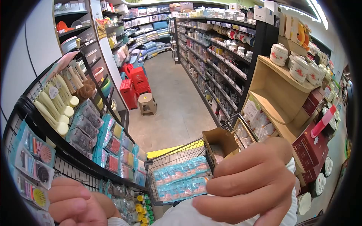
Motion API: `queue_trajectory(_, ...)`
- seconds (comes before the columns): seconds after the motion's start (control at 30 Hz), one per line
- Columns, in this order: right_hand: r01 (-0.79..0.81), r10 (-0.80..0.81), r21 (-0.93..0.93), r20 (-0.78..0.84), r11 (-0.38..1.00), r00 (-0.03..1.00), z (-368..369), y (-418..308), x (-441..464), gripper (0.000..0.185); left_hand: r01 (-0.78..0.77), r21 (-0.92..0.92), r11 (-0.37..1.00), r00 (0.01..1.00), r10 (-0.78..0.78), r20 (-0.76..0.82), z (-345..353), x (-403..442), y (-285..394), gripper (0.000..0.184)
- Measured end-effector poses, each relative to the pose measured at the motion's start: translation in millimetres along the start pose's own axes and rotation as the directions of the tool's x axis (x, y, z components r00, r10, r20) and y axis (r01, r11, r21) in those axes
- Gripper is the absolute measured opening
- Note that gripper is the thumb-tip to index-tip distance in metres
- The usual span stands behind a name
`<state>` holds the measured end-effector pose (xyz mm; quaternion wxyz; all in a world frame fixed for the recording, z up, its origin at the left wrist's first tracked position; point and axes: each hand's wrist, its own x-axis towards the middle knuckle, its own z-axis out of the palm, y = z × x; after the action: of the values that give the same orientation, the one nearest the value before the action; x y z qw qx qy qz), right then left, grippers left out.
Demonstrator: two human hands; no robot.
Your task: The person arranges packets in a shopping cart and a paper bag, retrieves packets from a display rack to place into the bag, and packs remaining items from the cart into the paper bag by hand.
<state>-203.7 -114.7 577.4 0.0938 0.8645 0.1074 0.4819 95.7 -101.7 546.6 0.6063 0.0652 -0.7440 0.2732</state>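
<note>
My right hand (pixel 249 184) is large and close to the camera at the lower right, its fingers loosely bent and partly apart, with nothing seen in them. At the lower left, my left hand (pixel 77 205) has its fingers curled together, and nothing shows in it. Between the hands stands a wire shopping cart (pixel 175 151), with rows of blue-and-clear packets (pixel 181 174) lying in it. An open cardboard box (pixel 220 138) sits at the cart's far right, partly hidden by my right hand.
A black rack (pixel 94 164) of brushes and packets stands left of the cart. Red crates (pixel 139 81) and a brown stool (pixel 147 104) are by the left shelves. Shelving (pixel 222 56) lines the aisle's right side. Floral pots (pixel 279 54) top a wooden shelf (pixel 275 90) nearby.
</note>
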Motion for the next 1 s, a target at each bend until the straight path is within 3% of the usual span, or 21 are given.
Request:
queue_trajectory(0.13,0.068,-0.083,-0.17,-0.079,0.983,0.993,8,4,2,0.035,0.108,-0.146,0.983,0.994,-0.11,-0.003,12,-10,-1,0.031)
queue_trajectory(0.2,0.039,-0.047,-0.146,-0.05,0.988,0.998,8,5,2,0.018,0.191,-0.266,0.945,0.977,-0.208,-0.036,22,-26,-1,0.027)
queue_trajectory(0.23,0.001,0.0,-0.026,0.018,1.0,1.0,4,8,1,0.02,0.286,-0.202,0.937,0.95,-0.304,-0.066,34,-30,7,0.025)
queue_trajectory(0.33,0.006,-0.006,0.01,0.052,1.0,0.999,14,7,-3,0.013,0.429,-0.237,0.872,0.898,-0.441,0.003,50,-72,4,0.017)
queue_trajectory(0.4,0.074,-0.073,-0.072,0.015,0.995,0.997,24,7,-5,0.023,0.6,-0.224,0.768,0.799,-0.587,0.13,66,-105,14,0.016)
queue_trajectory(0.43,0.083,-0.083,-0.106,0.001,0.991,0.997,24,6,-5,0.028,0.675,-0.124,0.728,0.732,-0.637,0.244,76,-122,19,0.019)
queue_trajectory(0.53,0.097,-0.128,-0.289,-0.092,0.952,0.987,26,4,-9,0.033,0.85,0.122,0.512,0.372,-0.749,0.548,102,-181,36,0.027)
queue_trajectory(0.6,0.145,-0.189,-0.376,-0.084,0.915,0.978,19,5,-11,0.032,0.769,0.302,0.563,0.203,-0.664,0.72,105,-247,49,0.032)
queue_trajectory(0.67,0.277,-0.262,-0.342,0.091,0.898,0.961,-7,0,-21,0.032,0.553,0.556,0.621,-0.304,-0.47,0.828,89,-311,73,0.042)
queue_trajectory(0.7,0.326,-0.274,-0.323,0.197,0.888,0.941,-21,-5,-29,0.034,0.517,0.636,0.572,-0.481,-0.421,0.769,79,-352,92,0.045)
queue_trajectory(0.73,0.297,-0.257,-0.346,0.156,0.89,0.954,-23,-8,-49,0.017,0.469,0.704,0.533,-0.638,-0.347,0.687,68,-390,113,0.048)
queue_trajectory(0.8,0.029,0.018,-0.37,0.123,0.929,0.992,-14,-6,-92,0.006,0.595,0.716,0.364,-0.593,-0.403,0.697,40,-452,158,0.047)
queue_trajectory(0.87,-0.379,0.443,-0.389,0.087,0.84,0.892,9,20,-147,0.012,0.67,0.709,0.218,-0.538,-0.515,0.667,22,-474,197,0.043)
queue_trajectory(0.93,-0.679,0.74,-0.414,-0.018,0.606,0.672,46,64,-227,0.012,0.703,0.703,0.108,-0.458,-0.687,0.564,10,-479,224,0.037)
queue_trajectory(0.97,-0.82,0.871,-0.429,-0.132,0.38,0.472,67,80,-282,0.011,0.759,0.649,0.046,-0.369,-0.791,0.488,4,-477,236,0.026)
queue_trajectory(1.0,-0.828,0.977,-0.535,-0.023,0.167,0.211,75,87,-352,0.015,0.731,0.682,0.001,-0.381,-0.83,0.408,-2,-472,248,0.024)
